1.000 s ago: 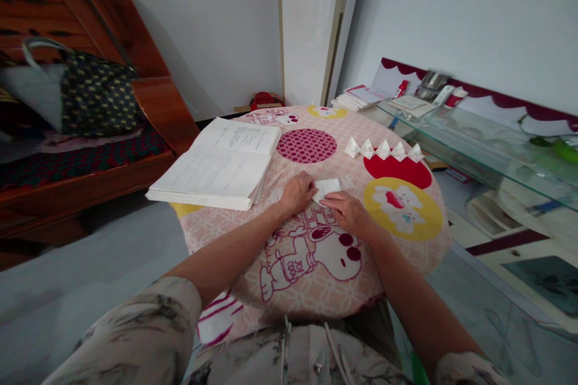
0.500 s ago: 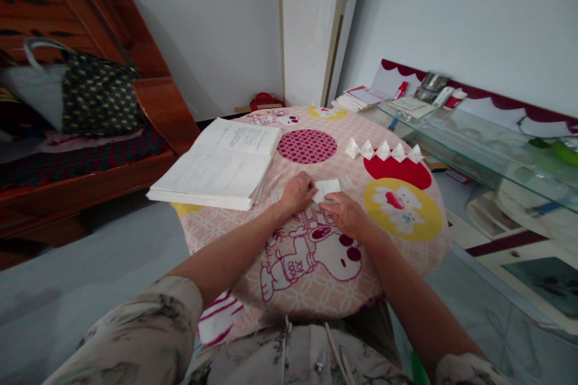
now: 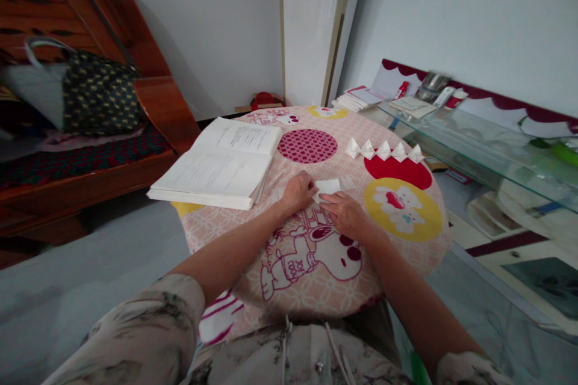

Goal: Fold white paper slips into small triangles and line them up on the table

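A small white piece of folded paper [image 3: 328,186] lies on the patterned tablecloth in front of me. My left hand [image 3: 298,191] is closed at the paper's left edge, fingertips pinching it. From the near right side, my right hand [image 3: 345,213] reaches over the paper's lower part, its fingers stretched out and resting on it. Those fingers cover the near edge of the paper. Beyond my hands, to the right, a row of several folded white paper pieces [image 3: 383,150] stands in pointed shapes.
A thick open book [image 3: 212,168] lies at the left of the round table [image 3: 311,295]. To the right is a glass-topped cabinet [image 3: 487,156] holding papers, a metal container and a red cup. A wooden sofa [image 3: 158,105] with a dark patterned bag [image 3: 99,93] stands at left.
My right hand's fingers have shifted slightly left across the paper and drawn closer together. My left hand stays at the paper's left edge.
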A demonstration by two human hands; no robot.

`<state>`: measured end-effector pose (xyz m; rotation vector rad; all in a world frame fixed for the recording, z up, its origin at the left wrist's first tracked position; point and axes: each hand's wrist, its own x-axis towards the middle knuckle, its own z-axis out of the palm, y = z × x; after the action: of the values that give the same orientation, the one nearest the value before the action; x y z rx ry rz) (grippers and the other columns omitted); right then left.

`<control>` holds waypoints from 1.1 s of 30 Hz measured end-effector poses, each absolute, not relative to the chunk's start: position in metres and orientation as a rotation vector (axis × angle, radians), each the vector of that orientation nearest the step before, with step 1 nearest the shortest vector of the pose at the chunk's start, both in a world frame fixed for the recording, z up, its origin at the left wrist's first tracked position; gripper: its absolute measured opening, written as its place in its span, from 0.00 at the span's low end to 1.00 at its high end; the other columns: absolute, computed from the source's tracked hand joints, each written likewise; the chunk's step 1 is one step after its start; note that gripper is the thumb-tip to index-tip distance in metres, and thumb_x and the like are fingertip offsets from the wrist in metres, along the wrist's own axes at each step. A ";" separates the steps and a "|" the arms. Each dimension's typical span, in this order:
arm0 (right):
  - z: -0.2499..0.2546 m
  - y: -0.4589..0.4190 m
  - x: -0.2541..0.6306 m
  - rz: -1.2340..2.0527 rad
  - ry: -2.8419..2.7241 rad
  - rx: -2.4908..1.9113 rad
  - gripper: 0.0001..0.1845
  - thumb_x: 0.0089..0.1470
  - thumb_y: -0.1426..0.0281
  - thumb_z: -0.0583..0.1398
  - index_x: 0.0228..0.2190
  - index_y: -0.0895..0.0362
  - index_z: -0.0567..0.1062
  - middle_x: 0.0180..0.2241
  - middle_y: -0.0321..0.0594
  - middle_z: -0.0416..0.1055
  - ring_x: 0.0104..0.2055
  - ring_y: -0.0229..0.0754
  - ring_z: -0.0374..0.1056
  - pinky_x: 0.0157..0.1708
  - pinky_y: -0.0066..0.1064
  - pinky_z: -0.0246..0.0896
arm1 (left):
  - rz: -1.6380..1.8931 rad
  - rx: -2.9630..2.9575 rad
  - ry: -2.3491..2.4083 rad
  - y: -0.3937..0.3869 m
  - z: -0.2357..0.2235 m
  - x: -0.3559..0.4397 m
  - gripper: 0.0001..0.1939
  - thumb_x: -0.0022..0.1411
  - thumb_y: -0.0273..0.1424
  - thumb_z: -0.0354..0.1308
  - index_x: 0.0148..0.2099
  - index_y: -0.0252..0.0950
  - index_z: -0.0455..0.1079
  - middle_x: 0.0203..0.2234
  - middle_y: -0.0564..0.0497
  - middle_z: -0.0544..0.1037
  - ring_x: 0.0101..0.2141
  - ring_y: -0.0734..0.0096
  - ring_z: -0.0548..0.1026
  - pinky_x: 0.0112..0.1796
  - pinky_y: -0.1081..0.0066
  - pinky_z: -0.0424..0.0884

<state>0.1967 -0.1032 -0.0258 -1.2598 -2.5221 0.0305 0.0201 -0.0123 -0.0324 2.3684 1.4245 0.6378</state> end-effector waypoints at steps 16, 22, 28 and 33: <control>-0.027 -0.094 0.195 0.040 -2.483 -1.204 0.11 0.57 0.79 0.56 0.32 0.55 0.78 0.48 0.43 0.78 0.43 0.47 0.65 0.46 0.39 0.60 | 0.761 2.624 0.995 -0.027 -0.023 -0.009 0.10 0.67 0.27 0.53 0.39 0.35 0.77 0.39 0.43 0.79 0.43 0.62 0.75 0.48 0.63 0.70; -0.029 -0.094 0.196 0.074 -2.460 -1.219 0.12 0.57 0.79 0.57 0.34 0.56 0.79 0.49 0.44 0.77 0.45 0.48 0.66 0.47 0.40 0.61 | 0.512 2.775 0.628 -0.042 -0.013 -0.021 0.14 0.70 0.29 0.50 0.40 0.36 0.78 0.38 0.42 0.80 0.42 0.63 0.76 0.45 0.66 0.71; -0.032 -0.093 0.197 0.074 -2.465 -1.225 0.13 0.56 0.79 0.57 0.33 0.55 0.81 0.51 0.44 0.78 0.45 0.49 0.66 0.48 0.42 0.62 | 0.460 2.819 0.701 -0.043 -0.009 -0.022 0.15 0.69 0.28 0.50 0.34 0.35 0.77 0.35 0.43 0.80 0.40 0.64 0.76 0.44 0.67 0.70; -0.032 -0.093 0.197 0.104 -2.432 -1.225 0.13 0.56 0.79 0.57 0.33 0.55 0.82 0.51 0.44 0.78 0.45 0.49 0.67 0.50 0.42 0.62 | 0.466 2.749 0.866 -0.032 -0.014 -0.031 0.12 0.67 0.28 0.53 0.32 0.36 0.76 0.35 0.45 0.79 0.40 0.64 0.76 0.43 0.67 0.71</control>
<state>0.1970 -0.0930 -0.0315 -1.2245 -2.4324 0.1041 -0.0309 -0.0323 -0.0143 2.7491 0.8665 0.4664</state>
